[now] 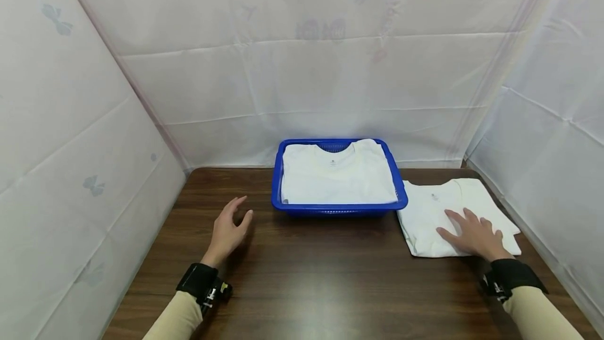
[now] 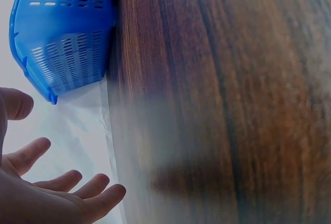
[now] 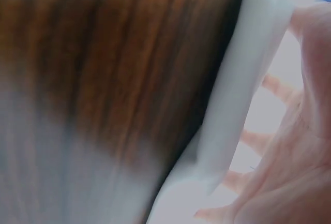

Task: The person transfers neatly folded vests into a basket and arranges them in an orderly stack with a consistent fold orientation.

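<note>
A folded white T-shirt [image 1: 453,235] lies at the right side of the table, partly against the basket's right end. My right hand [image 1: 476,235] is over it with fingers spread; in the right wrist view the fingertips [image 3: 253,140] meet the white cloth. Another folded white T-shirt [image 1: 337,177] lies inside the blue plastic basket [image 1: 340,208], its neckline toward the back. Left of the basket, my left hand [image 1: 228,231] is held above the table, fingers apart and holding nothing. The left wrist view shows that hand [image 2: 51,193] apart from the slotted basket wall [image 2: 72,58].
The dark wood-grain table [image 1: 321,272] carries the basket at its back middle. White sheeting [image 1: 330,77] hangs behind it and along the left and right sides. Both wrists wear black straps [image 1: 198,279] with small cameras.
</note>
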Demonstrator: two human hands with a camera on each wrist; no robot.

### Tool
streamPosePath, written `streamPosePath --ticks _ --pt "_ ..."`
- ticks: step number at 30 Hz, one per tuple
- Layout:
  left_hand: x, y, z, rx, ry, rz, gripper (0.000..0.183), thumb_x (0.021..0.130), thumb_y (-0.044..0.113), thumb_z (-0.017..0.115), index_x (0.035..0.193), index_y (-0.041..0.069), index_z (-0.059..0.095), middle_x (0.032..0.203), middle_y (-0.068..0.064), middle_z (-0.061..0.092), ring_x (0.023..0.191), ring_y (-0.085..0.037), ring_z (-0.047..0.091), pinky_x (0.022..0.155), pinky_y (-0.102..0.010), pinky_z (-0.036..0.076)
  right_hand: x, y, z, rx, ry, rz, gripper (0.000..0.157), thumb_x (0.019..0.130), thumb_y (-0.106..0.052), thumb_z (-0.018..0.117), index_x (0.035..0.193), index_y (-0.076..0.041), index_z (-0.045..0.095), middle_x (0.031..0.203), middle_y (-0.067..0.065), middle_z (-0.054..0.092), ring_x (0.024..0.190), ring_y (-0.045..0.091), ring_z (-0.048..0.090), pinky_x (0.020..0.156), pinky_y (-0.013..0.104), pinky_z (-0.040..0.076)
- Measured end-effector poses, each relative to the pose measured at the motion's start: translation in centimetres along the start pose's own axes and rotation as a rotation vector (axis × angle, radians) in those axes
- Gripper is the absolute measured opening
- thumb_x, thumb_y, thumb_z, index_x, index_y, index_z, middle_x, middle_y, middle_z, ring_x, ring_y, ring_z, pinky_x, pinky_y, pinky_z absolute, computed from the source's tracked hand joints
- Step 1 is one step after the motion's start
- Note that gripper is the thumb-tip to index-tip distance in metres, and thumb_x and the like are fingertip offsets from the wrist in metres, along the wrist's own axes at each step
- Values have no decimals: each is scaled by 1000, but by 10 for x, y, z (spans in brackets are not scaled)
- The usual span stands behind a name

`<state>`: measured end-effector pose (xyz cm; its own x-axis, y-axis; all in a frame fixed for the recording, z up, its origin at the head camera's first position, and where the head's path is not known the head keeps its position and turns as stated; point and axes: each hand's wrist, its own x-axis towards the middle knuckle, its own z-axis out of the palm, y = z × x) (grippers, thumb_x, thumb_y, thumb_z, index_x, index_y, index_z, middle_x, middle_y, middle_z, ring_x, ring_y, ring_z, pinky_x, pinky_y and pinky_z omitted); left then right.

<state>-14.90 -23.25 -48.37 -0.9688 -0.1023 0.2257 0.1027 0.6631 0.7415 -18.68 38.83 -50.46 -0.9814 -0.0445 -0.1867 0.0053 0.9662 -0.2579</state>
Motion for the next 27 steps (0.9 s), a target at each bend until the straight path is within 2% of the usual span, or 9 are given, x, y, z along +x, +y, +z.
streamPosePath --ticks 27 --pt "-1 0 2 -9 5 15 48 102 17 65 147 6 54 156 -26 42 134 -46 48 110 -62 39 -53 -3 16 -83 89 -23 90 91 -79 50 148 -9 46 147 43 30 121 74 31 85 90 26"
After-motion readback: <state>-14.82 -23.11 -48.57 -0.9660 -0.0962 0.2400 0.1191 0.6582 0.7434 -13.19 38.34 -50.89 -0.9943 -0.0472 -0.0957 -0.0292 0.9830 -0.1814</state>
